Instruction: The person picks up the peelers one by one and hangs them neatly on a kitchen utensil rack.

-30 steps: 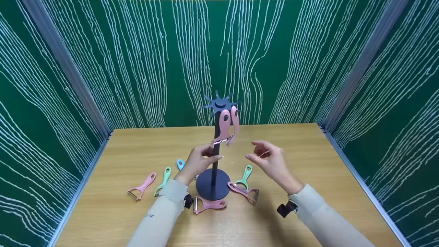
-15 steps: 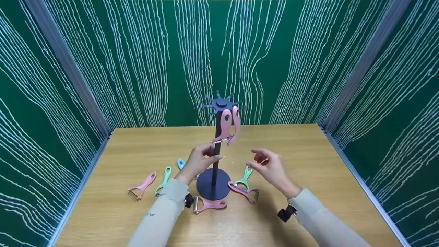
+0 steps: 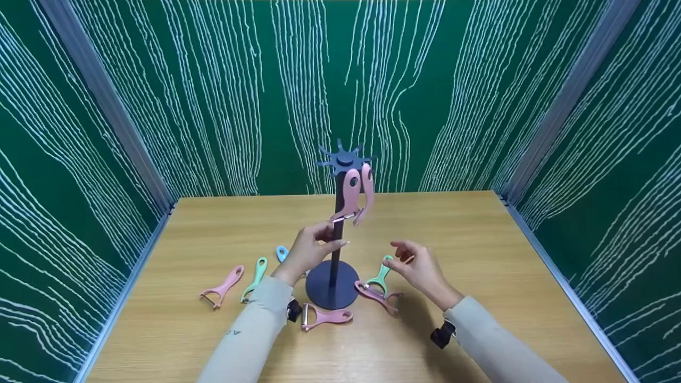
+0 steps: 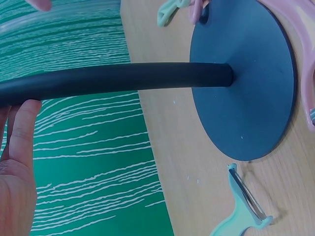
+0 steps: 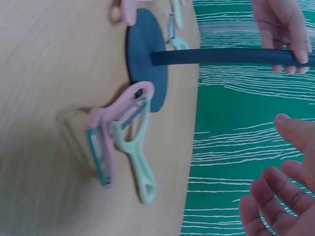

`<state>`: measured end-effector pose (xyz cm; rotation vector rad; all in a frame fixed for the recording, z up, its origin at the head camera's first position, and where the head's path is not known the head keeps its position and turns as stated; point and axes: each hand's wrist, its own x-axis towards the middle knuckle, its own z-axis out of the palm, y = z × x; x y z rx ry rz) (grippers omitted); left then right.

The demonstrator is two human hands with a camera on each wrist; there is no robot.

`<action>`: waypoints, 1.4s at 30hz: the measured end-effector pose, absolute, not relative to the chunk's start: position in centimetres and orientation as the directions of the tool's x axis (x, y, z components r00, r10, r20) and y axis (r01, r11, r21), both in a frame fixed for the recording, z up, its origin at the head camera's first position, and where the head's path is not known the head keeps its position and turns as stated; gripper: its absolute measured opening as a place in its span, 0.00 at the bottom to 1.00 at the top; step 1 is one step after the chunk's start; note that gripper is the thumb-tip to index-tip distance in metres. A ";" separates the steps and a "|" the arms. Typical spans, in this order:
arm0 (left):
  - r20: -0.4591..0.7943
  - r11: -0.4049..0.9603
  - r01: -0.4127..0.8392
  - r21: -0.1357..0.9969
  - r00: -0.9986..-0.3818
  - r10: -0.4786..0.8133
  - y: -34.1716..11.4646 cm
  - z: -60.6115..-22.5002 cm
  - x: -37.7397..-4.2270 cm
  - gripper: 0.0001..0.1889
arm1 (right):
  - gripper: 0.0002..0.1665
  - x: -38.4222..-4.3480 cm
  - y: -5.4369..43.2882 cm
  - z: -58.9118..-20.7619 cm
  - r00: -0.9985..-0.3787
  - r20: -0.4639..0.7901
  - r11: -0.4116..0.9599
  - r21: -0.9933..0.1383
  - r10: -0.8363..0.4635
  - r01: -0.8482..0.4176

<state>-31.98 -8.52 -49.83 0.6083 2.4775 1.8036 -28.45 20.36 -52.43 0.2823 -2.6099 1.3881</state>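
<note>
My left hand [image 3: 308, 247] grips the upright post [image 4: 162, 76] of a dark stand, thumb on one side and fingers on the other. Two pink peelers [image 3: 351, 190] hang from the stand's hooked top [image 3: 345, 158]. Just above the handle of a green peeler [image 5: 139, 164] is my right hand [image 3: 423, 270], its fingers loosely bent. The right wrist view shows a gap between that hand and the peeler. This green peeler lies over a pink peeler [image 5: 108, 120], to the right of the round base [image 3: 322, 292].
Another pink peeler [image 3: 330, 317] lies in front of the base. To the left are a pink peeler [image 3: 226, 284], a green peeler [image 3: 258, 274] and a blue peeler [image 3: 282, 252], the last partly hidden by the left hand. Green patterned walls [image 3: 213, 106] enclose the wooden table [image 3: 457, 223].
My right hand has come down, bringing its thumb and fingers close to the green peeler's handle. My left hand keeps its grip on the post.
</note>
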 end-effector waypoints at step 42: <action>0.225 0.254 0.314 0.915 -0.919 0.324 -8.4 -49.9 -32.2 0.05 | 0.28 -25.9 21.0 -59.8 -0.958 0.070 0.732 -0.630 -0.279 -0.260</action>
